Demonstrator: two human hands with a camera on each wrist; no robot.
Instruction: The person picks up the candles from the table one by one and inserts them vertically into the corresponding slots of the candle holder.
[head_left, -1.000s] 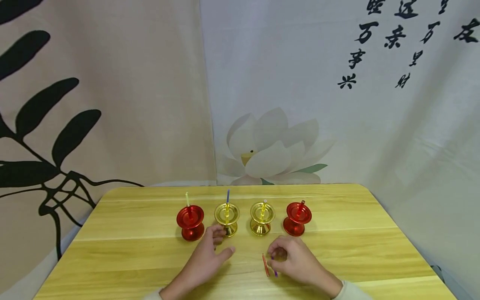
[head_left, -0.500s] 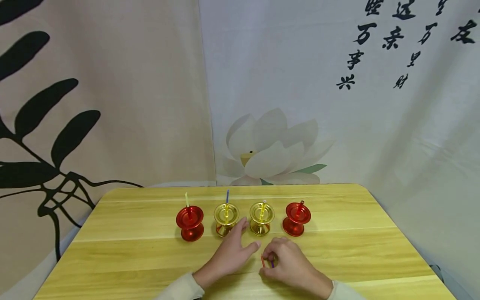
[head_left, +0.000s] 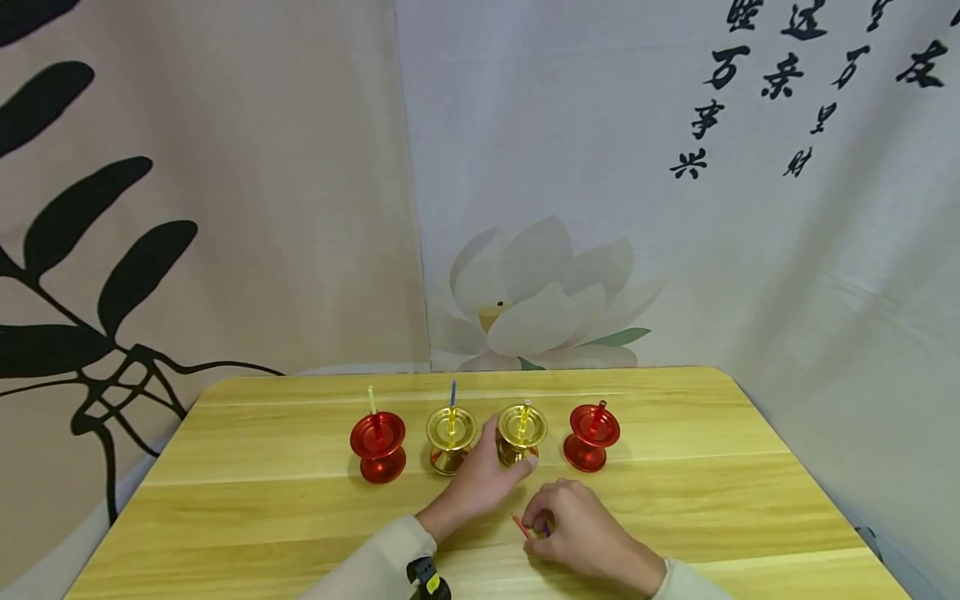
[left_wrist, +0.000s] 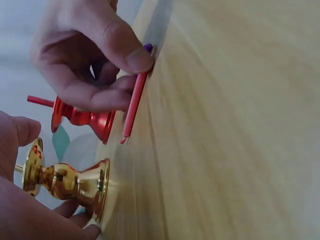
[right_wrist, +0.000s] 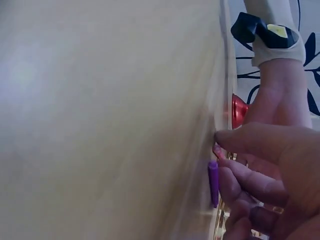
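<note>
My left hand [head_left: 482, 477] reaches around the right-hand gold candle holder [head_left: 522, 427], fingers at its left side and thumb in front. In the left wrist view, the thumb stands apart from that gold holder [left_wrist: 65, 182]. Over the wood, my right hand [head_left: 577, 525] pinches a thin red candle [left_wrist: 135, 107] between thumb and index finger. Close beside those fingers lies a purple candle [right_wrist: 214, 184]. The gold holder carries a short pale-tipped candle [head_left: 527, 405]. To its right stands a red holder [head_left: 591, 437] with a red candle [head_left: 602, 406].
Left in the row stand another gold holder [head_left: 452, 429] with a blue candle [head_left: 453, 393], and a red holder [head_left: 377, 437] with a pale yellow candle [head_left: 372, 399]. All stand on a wooden table [head_left: 262, 492]. Behind it hangs a printed curtain [head_left: 300, 208].
My left hand has moved right, from the left gold holder to the right one. My right hand has closed on the red candle, which has turned and shifted slightly left.
</note>
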